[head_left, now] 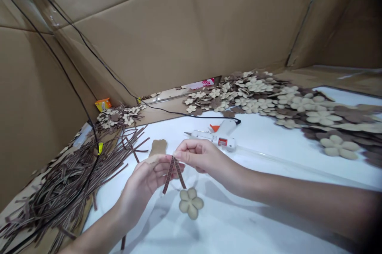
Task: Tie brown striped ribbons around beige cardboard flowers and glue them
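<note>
Ribbon: while we hold it up by its folded top, two checked tails hang in a narrow upside-down V, on our side of the glue gun and a little to its left.
Left hand: ours is loosely curled, its thumb and fingertips closed on the ribbon's top.
Right hand: ours pinches the same fold between thumb and forefinger, other fingers bent in, just in front of the gun.
Flower: we see one beige bloom lying nearer us than the gun, below the ribbon.
Glue gun: it lies on its side on the white table, nozzle to our left, a clear stick running right from its back.
Card: a brown scrap lies left of the gun.
Strips: we have a tangled pile farther left of it.
Heap: beige and brown flowers spread behind and right of it.
</note>
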